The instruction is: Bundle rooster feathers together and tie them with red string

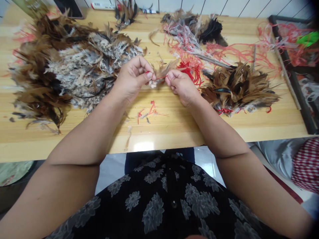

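Above the middle of the wooden table (159, 129), my left hand (136, 74) is closed in a pinch on a small bunch of feathers (152, 83), whose pale fluffy ends poke out below the fingertips. A thin red string (161, 77) runs taut from the bunch to my right hand (180, 84), whose thumb and finger pinch it. Brown feather tips show behind, between the two hands. Just past my right hand lies a bundle of cut red strings (191, 71). To the left of my left hand spreads a big heap of brown and grey feathers (82, 66).
Tied feather bunches (239, 86) are piled on the right. Behind them lie tangled pink and white netting (184, 36) and a black feather bunch (211, 30). A dark-framed tray (281, 56) stands at the right edge. Red string scraps (152, 108) lie in front. A marker (103, 6) is at the back.
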